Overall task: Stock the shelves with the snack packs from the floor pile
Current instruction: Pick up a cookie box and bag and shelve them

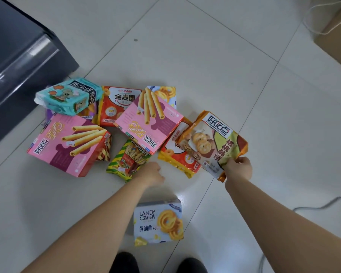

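Snack packs (150, 123) are piled on the tiled floor (205, 66); an orange bag (211, 142) is pinched by the right hand (238, 168), while the grip of the left hand (152, 173) cannot be told. A dark cabinet (18, 56) is set beside them, a cardboard box (335, 36) far right

We found the shelf unit (18, 56) at the far left of the floor (205, 56), the pile just right of it. At the back left, the bear-biscuit pack (69, 96) lay on other packs, one egg-roll box (67, 142) before it. Rightward, a second egg-roll box (149, 123) overlapped a ring-snack bag (114, 105) behind and the fries bag (130, 156) in front. The walnut-cookie bag (213, 142), its near corner in our right hand (238, 168), lay over another ring-snack bag (177, 154). The Landy Castle box (158, 223) lay apart, nearest us.
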The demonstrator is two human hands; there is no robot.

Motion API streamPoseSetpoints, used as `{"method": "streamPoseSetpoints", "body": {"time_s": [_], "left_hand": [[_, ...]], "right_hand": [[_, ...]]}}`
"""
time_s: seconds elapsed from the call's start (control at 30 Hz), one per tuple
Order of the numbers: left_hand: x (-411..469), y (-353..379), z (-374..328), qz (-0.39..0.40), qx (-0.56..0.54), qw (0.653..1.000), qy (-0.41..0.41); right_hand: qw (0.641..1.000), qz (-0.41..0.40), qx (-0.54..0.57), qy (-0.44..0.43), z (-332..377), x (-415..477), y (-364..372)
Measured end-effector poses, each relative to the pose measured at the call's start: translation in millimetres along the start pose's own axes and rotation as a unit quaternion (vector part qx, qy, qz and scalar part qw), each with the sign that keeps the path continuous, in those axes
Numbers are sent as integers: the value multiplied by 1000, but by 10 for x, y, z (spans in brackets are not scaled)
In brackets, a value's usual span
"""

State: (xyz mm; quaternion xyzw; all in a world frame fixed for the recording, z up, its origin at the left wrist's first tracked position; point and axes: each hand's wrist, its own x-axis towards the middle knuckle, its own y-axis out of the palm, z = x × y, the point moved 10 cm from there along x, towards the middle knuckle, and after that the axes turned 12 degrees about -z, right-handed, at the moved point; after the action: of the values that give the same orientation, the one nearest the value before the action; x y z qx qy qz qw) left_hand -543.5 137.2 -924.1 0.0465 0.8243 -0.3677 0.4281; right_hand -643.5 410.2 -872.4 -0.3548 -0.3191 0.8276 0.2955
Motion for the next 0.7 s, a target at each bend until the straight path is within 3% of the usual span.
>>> {"method": "streamPoseSetpoints", "body": {"time_s": [0.17,0.33,0.57,0.7], "left_hand": [[-249,653,203,167,203,964,44],[-345,779,515,221,314,923,34],[-395,777,644,188,272,944,16],[-427,791,620,162,167,973,-5]], "right_hand": [[997,50,-13,-48,35,60,110],[993,109,-19,-41,-53,-37,250],[991,133,-10,-15,-122,-71,270],[991,132,-7,0,-184,-77,307]]}}
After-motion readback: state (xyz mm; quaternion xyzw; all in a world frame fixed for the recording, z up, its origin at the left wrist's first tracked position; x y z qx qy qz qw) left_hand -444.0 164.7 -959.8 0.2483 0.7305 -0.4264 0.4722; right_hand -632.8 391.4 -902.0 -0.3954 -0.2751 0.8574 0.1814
